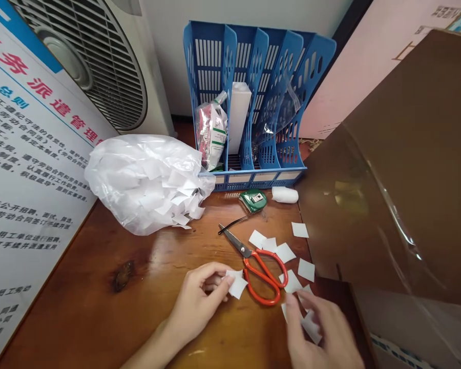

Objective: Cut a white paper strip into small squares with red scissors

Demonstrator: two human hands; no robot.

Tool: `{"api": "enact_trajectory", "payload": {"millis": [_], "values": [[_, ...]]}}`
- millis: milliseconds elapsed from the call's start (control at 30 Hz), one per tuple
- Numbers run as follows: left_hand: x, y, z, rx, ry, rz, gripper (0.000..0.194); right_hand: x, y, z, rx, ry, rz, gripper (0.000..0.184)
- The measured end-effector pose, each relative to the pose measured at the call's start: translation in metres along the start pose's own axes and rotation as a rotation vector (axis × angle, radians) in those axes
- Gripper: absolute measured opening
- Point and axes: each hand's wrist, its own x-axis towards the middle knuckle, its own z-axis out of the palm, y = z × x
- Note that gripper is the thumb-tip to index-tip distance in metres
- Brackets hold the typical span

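Observation:
Small white paper squares (236, 285) are pinched between the thumb and fingers of my left hand (202, 297), just left of the scissors' handles. My right hand (320, 333), a little blurred, is at the lower right over loose paper pieces (311, 327), thumb and fingers apart. Whether it touches them I cannot tell. Between the hands, a pair of scissors (261, 277) with red handles lies on the wooden table, blades pointing up and left. More paper squares (285, 252) are scattered beside and beneath the handles.
A clear plastic bag (138, 169) filled with paper pieces lies open at the left. Behind stands a blue file rack (249, 177). A green tape measure (252, 200) and a white roll (285, 195) sit before it. A brown panel (388, 169) borders the right, a printed board (30, 205) the left.

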Motion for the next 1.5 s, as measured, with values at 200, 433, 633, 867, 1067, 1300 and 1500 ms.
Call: {"api": "enact_trajectory", "payload": {"millis": [200,433,633,867,1067,1300,1500], "values": [[0.002,-0.001,0.0,0.159,-0.016,0.124,0.019,-0.022,0.073,-0.015,-0.283,-0.356,0.23,0.098],[0.0,-0.002,-0.001,0.212,-0.034,0.161,0.018,-0.019,0.049,-0.004,-0.047,-0.29,0.427,0.078],[0.001,-0.002,-0.001,0.232,-0.035,0.174,0.017,-0.025,0.062,-0.008,0.188,-0.283,0.452,0.057],[0.002,-0.003,-0.001,0.249,-0.048,0.171,0.017,-0.028,0.056,-0.013,0.152,-0.177,0.237,0.032],[0.002,-0.002,-0.002,0.253,-0.043,0.176,0.017,-0.023,0.056,-0.021,0.067,-0.146,0.138,0.029],[0.002,0.0,-0.002,0.258,-0.048,0.171,0.017,-0.002,0.062,-0.016,0.204,-0.397,0.409,0.041],[0.001,-0.001,-0.002,0.245,-0.048,0.163,0.018,0.005,0.057,0.01,-0.023,-0.126,0.199,0.04]]}}
